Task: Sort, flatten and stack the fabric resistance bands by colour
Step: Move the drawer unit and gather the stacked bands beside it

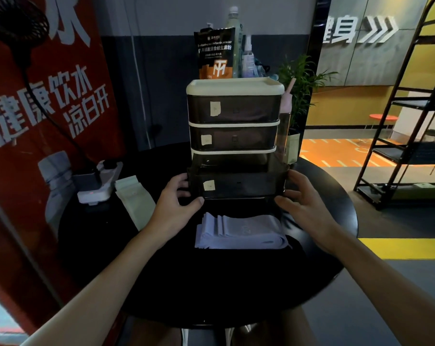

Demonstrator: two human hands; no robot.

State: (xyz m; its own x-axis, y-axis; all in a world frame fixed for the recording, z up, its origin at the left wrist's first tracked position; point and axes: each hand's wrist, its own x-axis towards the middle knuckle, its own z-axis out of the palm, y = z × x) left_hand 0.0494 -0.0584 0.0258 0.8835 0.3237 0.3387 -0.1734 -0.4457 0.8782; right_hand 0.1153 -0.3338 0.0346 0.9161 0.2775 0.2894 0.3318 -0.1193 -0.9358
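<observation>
Under both hands is a round black table (211, 283), beyond them a three-drawer organiser (234, 113) whose pulled-out bottom drawer (236, 186) the left hand (179, 206) and right hand (303, 203) grip by its ends, lavender bands (239, 233) stacked between the wrists, pale green bands (134, 203) left of the left hand.

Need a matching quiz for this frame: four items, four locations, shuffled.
Things:
1. lilac bands
2. pale green bands
3. pouch
4. bottom drawer

Places:
A. on top of the drawer unit
B. gripped by the left hand and right hand
C. on the table, left of both hands
D. on the table, directly in front of the drawer unit

Pairs: 1-D, 2-C, 3-A, 4-B
</observation>
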